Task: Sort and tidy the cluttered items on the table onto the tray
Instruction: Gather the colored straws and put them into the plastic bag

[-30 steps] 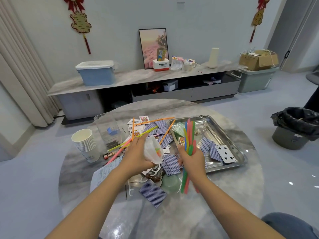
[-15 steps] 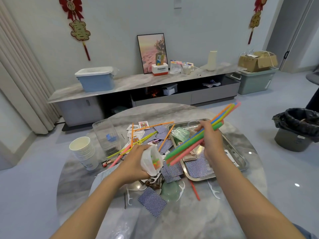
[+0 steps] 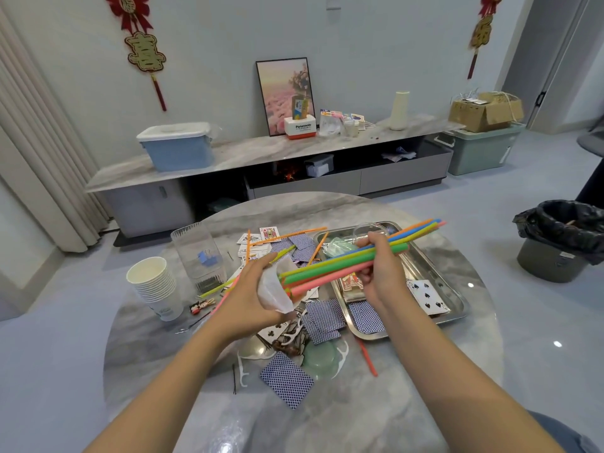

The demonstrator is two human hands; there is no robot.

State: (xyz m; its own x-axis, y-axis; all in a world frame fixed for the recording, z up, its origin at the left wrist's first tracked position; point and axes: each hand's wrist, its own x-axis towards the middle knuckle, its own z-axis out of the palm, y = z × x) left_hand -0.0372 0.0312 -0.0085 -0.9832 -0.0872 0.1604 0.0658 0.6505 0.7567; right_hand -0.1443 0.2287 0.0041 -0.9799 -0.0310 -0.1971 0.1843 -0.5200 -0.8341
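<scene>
From the head view, we judge the step in hand to be feeding the bundle of long coloured plastic straws (image 3: 343,264) into the small clear plastic bag (image 3: 273,289); to do it well we should keep the near-left ends of the straws level and bunched, hold the bag's mouth wide, and slide the bundle in along its own length rather than at a slant, since a stray end could snag the thin film or slip out beside it.

Our left hand (image 3: 248,294) is curled round the bag, fingers gathering the film at the mouth, with the straw ends touching or just inside it; we cannot tell which. Our right hand (image 3: 380,268) is clamped round the middle of the bundle, thumb below and fingers over the top, and the straws slant up to the far right above the shiny rectangular steel tray (image 3: 457,300). More loose straws (image 3: 284,236) and blue-backed playing cards (image 3: 287,382) lie scattered on the round grey marble surface (image 3: 327,420) left of the tray, so much sorting remains.
</scene>
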